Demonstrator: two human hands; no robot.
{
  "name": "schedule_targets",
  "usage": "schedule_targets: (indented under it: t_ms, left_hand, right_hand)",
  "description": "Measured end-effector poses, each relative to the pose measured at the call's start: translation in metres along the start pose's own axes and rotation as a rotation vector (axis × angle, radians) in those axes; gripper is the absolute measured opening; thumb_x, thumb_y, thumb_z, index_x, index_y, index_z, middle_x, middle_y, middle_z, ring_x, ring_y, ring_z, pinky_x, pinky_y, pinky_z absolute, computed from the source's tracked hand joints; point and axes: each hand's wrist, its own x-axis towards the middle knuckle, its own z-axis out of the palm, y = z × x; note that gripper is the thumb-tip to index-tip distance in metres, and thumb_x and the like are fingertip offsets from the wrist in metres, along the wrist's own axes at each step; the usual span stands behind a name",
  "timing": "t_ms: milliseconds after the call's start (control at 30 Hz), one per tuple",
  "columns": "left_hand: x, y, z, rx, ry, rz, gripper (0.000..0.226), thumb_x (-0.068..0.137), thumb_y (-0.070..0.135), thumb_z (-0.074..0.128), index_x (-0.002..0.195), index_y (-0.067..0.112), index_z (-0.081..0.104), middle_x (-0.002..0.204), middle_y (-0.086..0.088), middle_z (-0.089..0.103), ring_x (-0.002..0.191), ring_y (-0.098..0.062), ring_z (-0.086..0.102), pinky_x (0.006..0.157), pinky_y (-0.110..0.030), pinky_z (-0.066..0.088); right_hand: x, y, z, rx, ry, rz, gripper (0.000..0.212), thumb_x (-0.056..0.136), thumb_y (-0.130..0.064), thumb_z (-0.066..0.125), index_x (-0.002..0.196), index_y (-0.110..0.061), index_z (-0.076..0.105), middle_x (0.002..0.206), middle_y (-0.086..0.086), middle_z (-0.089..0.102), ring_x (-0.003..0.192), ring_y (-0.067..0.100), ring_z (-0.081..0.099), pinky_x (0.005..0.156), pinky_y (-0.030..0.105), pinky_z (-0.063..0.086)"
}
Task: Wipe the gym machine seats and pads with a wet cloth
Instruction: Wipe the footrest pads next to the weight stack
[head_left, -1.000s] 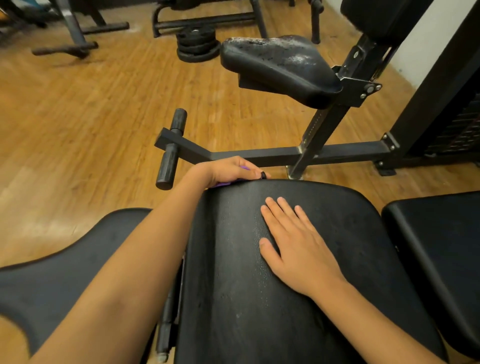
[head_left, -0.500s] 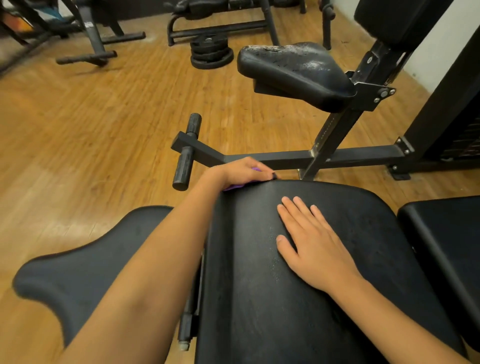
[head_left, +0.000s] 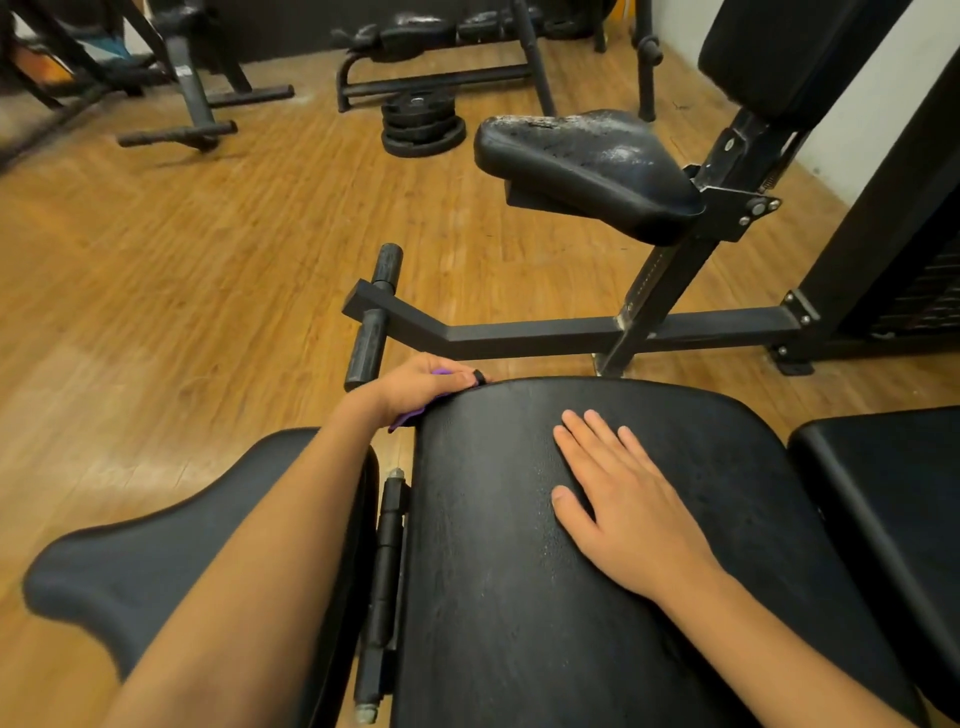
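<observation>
Barely anything has shifted: our left hand (head_left: 421, 382) clamps the purple cloth (head_left: 408, 419) at the far-left corner of the pad (head_left: 498, 582), right hand (head_left: 623, 514) flat, fingers straight; wiping likely lingers there.

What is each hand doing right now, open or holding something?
Left hand: grips the purple cloth at the far left corner of the big black pad.
Right hand: open, fingers flat on that pad, holding nothing.

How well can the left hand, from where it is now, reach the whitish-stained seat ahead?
Probably not without leaning forward. The left hand grips the purple cloth at the far edge of the near pad, arm stretched out; the seat stands farther off, beyond the frame bar. Nothing blocks the way.
</observation>
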Motion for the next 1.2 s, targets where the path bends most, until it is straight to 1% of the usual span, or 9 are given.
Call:
schedule_targets:
  t_ms: [67,133,367,467,633,800,1000,1100,1200]
  left_hand:
    - [0.007,0.017,0.014,0.031,0.027,-0.023,0.018,0.099,0.025,0.06,0.104,0.019,0.076,0.095,0.011,0.076,0.088,0.0,0.069,0.077,-0.017,0.05]
    - [0.012,0.029,0.027,0.054,0.045,-0.03,0.017,0.098,0.022,0.06,0.099,0.018,0.077,0.09,0.009,0.075,0.08,0.002,0.069,0.072,-0.014,0.049]
    - [-0.01,0.014,0.023,0.029,0.157,0.07,0.022,0.1,0.029,0.058,0.108,0.018,0.075,0.101,0.003,0.074,0.09,0.0,0.066,0.077,-0.011,0.048]
    - [-0.016,0.006,0.027,-0.036,0.237,0.088,0.021,0.1,0.033,0.057,0.109,0.026,0.074,0.1,0.007,0.075,0.096,-0.005,0.067,0.083,-0.02,0.048]
    - [-0.031,0.003,0.038,-0.188,0.412,0.129,0.025,0.1,0.03,0.056,0.11,0.019,0.076,0.112,0.007,0.073,0.108,-0.007,0.064,0.089,-0.024,0.046]
    - [-0.054,-0.002,0.046,-0.175,0.547,0.092,0.027,0.102,0.034,0.053,0.101,0.019,0.076,0.097,0.002,0.074,0.093,-0.009,0.066,0.082,-0.027,0.049]
    - [-0.084,0.012,0.056,0.25,0.575,0.108,0.029,0.103,0.03,0.051,0.124,0.022,0.069,0.108,0.01,0.069,0.103,-0.012,0.062,0.088,-0.03,0.048]
    - [-0.099,0.029,0.073,0.327,0.586,0.181,0.029,0.103,0.027,0.051,0.127,0.024,0.067,0.11,0.015,0.066,0.102,-0.008,0.06,0.086,-0.025,0.043]
    - [-0.108,0.043,0.098,0.339,0.563,0.245,0.028,0.102,0.027,0.052,0.126,0.027,0.068,0.112,0.015,0.069,0.106,-0.009,0.062,0.092,-0.029,0.048]
  right_hand:
    - [-0.001,0.002,-0.001,-0.01,0.002,0.011,0.064,0.101,-0.049,0.022,0.158,-0.026,0.003,0.164,-0.01,-0.005,0.149,0.005,-0.013,0.121,0.03,-0.009]
    - [-0.001,0.002,0.0,-0.023,0.0,0.011,0.064,0.101,-0.049,0.022,0.158,-0.025,0.003,0.164,-0.01,-0.005,0.149,0.006,-0.012,0.121,0.031,-0.008]
    - [-0.002,0.002,0.001,0.005,0.011,-0.001,0.063,0.102,-0.048,0.024,0.158,-0.027,0.004,0.164,-0.012,-0.004,0.148,0.003,-0.013,0.12,0.029,-0.009]
    - [-0.002,0.001,0.002,0.015,0.014,0.005,0.062,0.102,-0.047,0.024,0.158,-0.026,0.005,0.164,-0.011,-0.004,0.148,0.004,-0.013,0.121,0.029,-0.008]
    - [-0.004,0.003,0.002,0.017,0.003,0.024,0.061,0.103,-0.047,0.023,0.158,-0.026,0.007,0.164,-0.011,-0.001,0.148,0.003,-0.011,0.119,0.027,-0.009]
    - [-0.006,-0.001,0.003,0.043,-0.022,0.04,0.058,0.105,-0.044,0.022,0.158,-0.027,0.007,0.164,-0.011,0.0,0.144,0.0,-0.013,0.117,0.026,-0.01]
    - [-0.04,0.005,-0.013,0.096,-0.132,0.003,0.056,0.106,-0.04,0.026,0.157,-0.03,0.007,0.163,-0.015,-0.003,0.147,0.0,-0.011,0.116,0.023,-0.009]
    - [-0.059,0.014,-0.028,0.108,-0.217,0.002,0.057,0.105,-0.038,0.032,0.157,-0.033,0.011,0.163,-0.018,0.0,0.147,-0.002,-0.006,0.119,0.023,-0.003]
    - [-0.077,0.018,-0.043,0.118,-0.287,0.036,0.056,0.103,-0.037,0.036,0.156,-0.034,0.016,0.163,-0.018,0.006,0.148,-0.001,0.003,0.121,0.028,0.011]
